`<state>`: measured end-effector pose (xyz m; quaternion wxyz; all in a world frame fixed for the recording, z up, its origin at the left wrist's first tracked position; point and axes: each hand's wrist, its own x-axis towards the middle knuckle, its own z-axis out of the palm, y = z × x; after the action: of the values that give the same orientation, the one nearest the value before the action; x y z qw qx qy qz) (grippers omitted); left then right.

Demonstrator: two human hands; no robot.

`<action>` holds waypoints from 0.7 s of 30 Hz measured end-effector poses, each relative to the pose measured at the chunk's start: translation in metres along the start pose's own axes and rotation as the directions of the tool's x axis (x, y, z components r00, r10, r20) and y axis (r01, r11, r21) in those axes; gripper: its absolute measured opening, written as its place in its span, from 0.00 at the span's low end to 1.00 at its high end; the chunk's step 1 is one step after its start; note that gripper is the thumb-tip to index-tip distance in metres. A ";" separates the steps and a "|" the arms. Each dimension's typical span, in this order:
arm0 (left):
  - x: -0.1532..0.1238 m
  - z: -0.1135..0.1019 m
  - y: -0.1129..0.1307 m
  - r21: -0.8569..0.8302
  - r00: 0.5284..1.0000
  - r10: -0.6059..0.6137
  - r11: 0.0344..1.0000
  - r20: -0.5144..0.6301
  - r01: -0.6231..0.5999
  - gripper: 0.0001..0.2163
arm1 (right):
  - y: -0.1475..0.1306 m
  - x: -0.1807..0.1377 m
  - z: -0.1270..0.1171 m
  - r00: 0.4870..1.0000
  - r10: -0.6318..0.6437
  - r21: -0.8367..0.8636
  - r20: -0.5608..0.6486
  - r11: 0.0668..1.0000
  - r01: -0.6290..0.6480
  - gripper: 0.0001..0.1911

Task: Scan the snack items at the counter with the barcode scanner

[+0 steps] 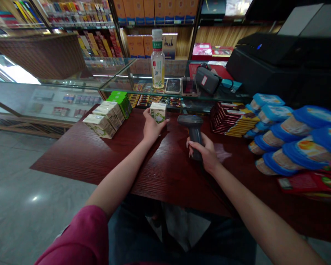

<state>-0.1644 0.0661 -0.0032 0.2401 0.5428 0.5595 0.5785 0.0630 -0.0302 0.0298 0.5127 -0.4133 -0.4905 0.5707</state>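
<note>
My left hand [152, 127] is closed round a small white-and-green drink carton [158, 111], thumb on its right side, above the dark red wooden counter [151, 173]. In my right hand [205, 149] is a dark grey barcode scanner [192, 129], gripped by its handle. The scanner's head is upright, just right of the carton and apart from it. Left of my left hand stand several similar pale cartons [100, 123] in rows, with bright green cartons [120, 102] behind them.
On the right are stacked blue-lidded tubs [300, 147] and a pile of dark red and yellow packets [233, 119]. Behind the counter's far edge, a glass display case [118, 79] carries a drink bottle [158, 62] and a dark grey case [208, 79]. A wicker basket [44, 55] sits at left.
</note>
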 end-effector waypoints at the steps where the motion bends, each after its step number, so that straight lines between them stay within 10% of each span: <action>1: 0.000 0.002 0.002 0.029 0.999 -0.033 0.999 -0.033 0.034 0.41 | 0.001 0.001 0.001 1.000 -0.007 -0.001 -0.004 1.000 0.007 0.19; 11: -0.040 -0.043 0.028 0.202 0.996 -0.077 0.976 -0.041 0.084 0.25 | 0.011 -0.004 0.007 0.999 -0.048 -0.069 -0.008 0.996 0.048 0.21; 21: -0.116 -0.169 0.011 0.270 0.977 0.092 0.962 -0.192 -0.038 0.26 | 0.018 -0.034 0.098 0.983 -0.015 0.000 0.183 1.000 0.015 0.17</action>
<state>-0.2778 -0.1047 0.0017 0.0878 0.5264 0.6351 0.5585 -0.0311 -0.0771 0.0283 0.4692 -0.3559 -0.5391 0.6021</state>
